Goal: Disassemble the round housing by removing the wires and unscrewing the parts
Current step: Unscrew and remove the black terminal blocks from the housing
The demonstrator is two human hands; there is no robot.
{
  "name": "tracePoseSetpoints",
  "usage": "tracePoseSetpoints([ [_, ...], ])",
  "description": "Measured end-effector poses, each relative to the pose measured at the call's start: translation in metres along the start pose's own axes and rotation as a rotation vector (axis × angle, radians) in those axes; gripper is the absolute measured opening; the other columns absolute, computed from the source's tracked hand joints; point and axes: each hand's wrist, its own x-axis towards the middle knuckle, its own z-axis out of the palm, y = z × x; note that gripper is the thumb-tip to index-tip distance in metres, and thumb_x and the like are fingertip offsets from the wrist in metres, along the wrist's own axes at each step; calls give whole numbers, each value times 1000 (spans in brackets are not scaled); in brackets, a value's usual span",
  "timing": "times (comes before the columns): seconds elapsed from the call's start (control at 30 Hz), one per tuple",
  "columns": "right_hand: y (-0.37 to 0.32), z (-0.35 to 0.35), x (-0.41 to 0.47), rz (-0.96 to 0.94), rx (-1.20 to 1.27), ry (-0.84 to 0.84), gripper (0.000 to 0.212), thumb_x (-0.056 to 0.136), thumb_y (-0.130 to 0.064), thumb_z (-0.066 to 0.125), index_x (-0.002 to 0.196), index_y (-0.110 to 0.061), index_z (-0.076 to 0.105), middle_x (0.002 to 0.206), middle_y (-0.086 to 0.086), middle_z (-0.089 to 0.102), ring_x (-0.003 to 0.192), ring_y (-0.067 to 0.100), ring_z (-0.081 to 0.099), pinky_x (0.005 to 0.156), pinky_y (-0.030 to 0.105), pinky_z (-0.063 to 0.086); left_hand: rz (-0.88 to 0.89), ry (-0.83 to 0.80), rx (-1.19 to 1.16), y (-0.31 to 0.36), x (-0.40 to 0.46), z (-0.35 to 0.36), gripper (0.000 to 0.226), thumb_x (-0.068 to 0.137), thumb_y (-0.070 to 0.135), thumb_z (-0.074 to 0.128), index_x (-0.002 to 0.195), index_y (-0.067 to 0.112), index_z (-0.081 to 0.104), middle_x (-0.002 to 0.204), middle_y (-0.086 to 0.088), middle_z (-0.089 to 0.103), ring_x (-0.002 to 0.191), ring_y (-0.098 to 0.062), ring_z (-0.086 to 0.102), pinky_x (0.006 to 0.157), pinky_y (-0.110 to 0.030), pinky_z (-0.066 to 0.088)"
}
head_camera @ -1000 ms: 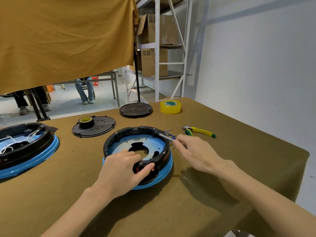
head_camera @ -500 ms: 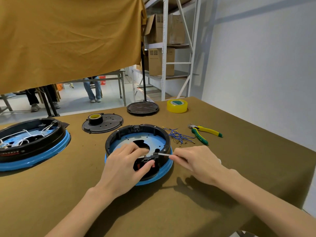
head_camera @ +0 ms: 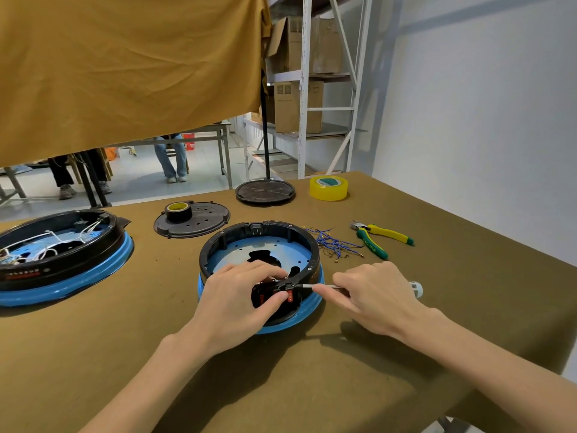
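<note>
Far left on the olive-brown table, a second round housing sits with white wires tangled inside it. Moving in, a black perforated cover plate lies flat with a small roll of yellow tape on top of it. Centre stage now: the round housing, black ring on a blue base, stands on the table right in front of the person. The left hand lies over its near rim, fingers curled inside the ring, thumb pressing the black switch block with its red buttons. Behind, a dark round base carries a thin pole. To the right, the right hand pinches a screwdriver, its thin metal shaft lying nearly level, tip touching the near rim beside the thumb. Past the housing lies a heap of loose blue wires, then yellow-and-green pliers, with a yellow tape roll near the far edge.
</note>
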Motion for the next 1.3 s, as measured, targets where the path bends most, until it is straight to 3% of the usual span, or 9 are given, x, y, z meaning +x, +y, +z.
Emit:
tracePoseSetpoints([
  [0.1, 2, -1, 4, -20, -29, -34, 72, 101, -73, 11, 55, -24, 38, 47, -6, 37, 41, 11, 30, 45, 24, 16, 3, -6, 0, -1, 0, 0, 39, 90, 62, 53, 120, 41, 67, 111, 26, 70, 99, 12, 55, 91, -9, 34],
  [0.27, 4, -3, 10, -39, -37, -93, 80, 97, -77, 1, 59, -23, 46, 51, -6, 46, 45, 10, 43, 48, 26, 34, -4, 21, -2, -1, -1, 4, 43, 89, 67, 53, 121, 42, 67, 107, 27, 72, 97, 13, 58, 91, -9, 34],
  [0.47, 3, -11, 13, -61, -124, -74, 80, 97, -76, 0, 55, -21, 40, 49, -4, 43, 41, 10, 31, 46, 28, 17, -1, 45, 9, -2, -2, 6, 40, 90, 67, 54, 121, 44, 63, 104, 28, 71, 95, 14, 57, 92, -14, 38],
  [0.87, 5, -9, 11, -66, -85, -63, 75, 99, -76, 11, 52, -22, 33, 46, -5, 37, 40, 10, 29, 45, 25, 24, 15, 45, 15, -1, -1, 6, 41, 90, 67, 53, 121, 41, 65, 105, 25, 73, 94, 16, 54, 90, -12, 35],
  [1.0, 3, -8, 9, -26, -69, -76, 80, 97, -78, 7, 53, -21, 41, 48, -4, 42, 42, 11, 35, 47, 28, 38, 15, 48, 17, -1, -1, 6, 42, 90, 66, 54, 120, 41, 66, 104, 24, 73, 92, 16, 54, 89, -11, 35],
  [1.3, -17, -4, 11, 64, -176, 13, 82, 99, -73, 11, 45, -20, 42, 39, -9, 31, 35, 10, 32, 42, 26, 30, -4, 75, 10, 4, 0, 7, 41, 90, 66, 52, 117, 40, 70, 101, 25, 74, 88, 18, 53, 86, -10, 35],
])
